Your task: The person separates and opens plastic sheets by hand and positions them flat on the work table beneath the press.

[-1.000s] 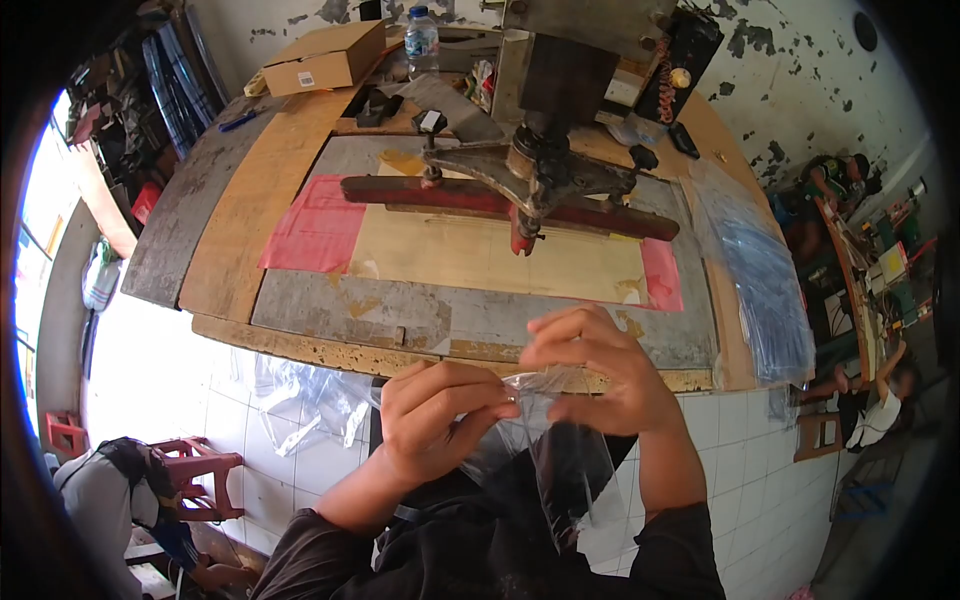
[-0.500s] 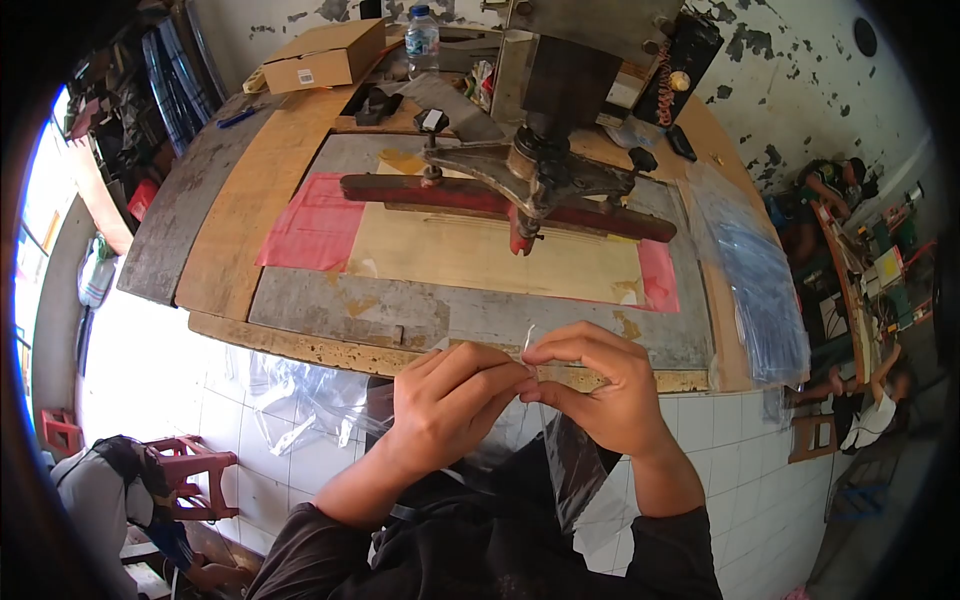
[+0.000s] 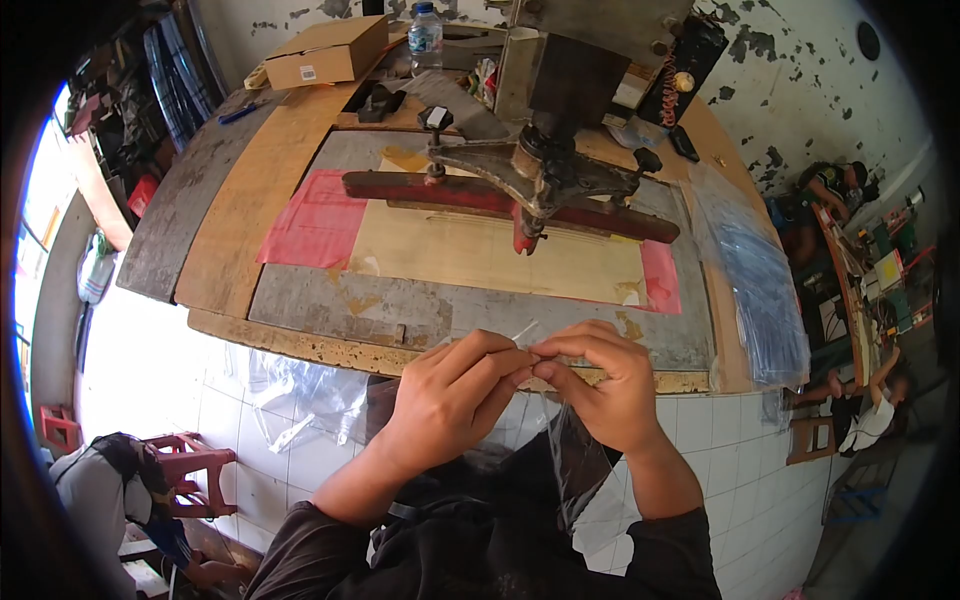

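Right hand (image 3: 613,393) has joined left hand (image 3: 452,398), both seemingly pinching clear plastic (image 3: 572,462).

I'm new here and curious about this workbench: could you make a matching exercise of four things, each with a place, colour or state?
1. clear plastic film
2. cardboard box
3. water bottle
4. pile of plastic sheets

a. has a blue cap
b. right side of the workbench
c. held by left hand and right hand
d. brown, with white label

Pairs: 1-c; 2-d; 3-a; 4-b
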Motion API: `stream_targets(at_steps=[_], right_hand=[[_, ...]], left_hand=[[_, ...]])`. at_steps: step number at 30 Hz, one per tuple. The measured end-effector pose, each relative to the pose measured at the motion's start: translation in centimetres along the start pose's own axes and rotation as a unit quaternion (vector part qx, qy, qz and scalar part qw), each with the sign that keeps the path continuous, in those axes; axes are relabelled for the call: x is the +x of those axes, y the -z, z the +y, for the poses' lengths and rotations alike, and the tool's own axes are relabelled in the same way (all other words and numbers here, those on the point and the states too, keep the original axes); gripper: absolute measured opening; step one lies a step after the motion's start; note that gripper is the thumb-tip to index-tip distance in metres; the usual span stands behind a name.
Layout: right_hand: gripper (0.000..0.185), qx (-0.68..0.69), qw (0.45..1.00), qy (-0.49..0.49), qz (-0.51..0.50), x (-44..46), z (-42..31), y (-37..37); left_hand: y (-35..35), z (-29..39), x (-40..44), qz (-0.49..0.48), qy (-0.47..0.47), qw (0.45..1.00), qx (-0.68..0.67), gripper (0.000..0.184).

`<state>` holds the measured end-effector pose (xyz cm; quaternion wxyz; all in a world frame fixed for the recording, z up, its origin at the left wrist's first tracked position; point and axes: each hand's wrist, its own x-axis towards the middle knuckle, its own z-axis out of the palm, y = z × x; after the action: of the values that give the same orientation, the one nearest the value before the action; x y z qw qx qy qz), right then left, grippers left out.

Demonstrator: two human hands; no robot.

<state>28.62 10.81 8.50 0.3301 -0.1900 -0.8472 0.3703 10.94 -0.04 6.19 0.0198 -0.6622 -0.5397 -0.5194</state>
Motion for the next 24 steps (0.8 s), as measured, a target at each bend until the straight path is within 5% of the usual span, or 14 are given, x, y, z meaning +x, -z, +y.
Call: stream_targets(at_steps=[3,5,12,24], right_hand=[[0.018,-0.013,1.0,-0.006,0.02,-0.2,0.1,0.1],[0.017,-0.006,1.0,-0.016,0.025,-0.2,0.2,0.4],[0.012,0.018,0.998,-0.046,0.032,-0.2,0.1,1.3],[0.008,0.064,0.996,-0.03,0.053,-0.8,0.6,1.8]], left_hand=[[0.0,0.1,-0.3,0.002,0.007,1.0,-0.01,0.023],[0.0,0.3,-1.4,0.006,0.161,0.986,-0.05,0.018],[1.6,-0.7,-0.9,-0.088,0.091,0.99,0.06,0.015],[0.6,0.1,-0.1,-0.006,0.046,0.998,0.053,0.021]])
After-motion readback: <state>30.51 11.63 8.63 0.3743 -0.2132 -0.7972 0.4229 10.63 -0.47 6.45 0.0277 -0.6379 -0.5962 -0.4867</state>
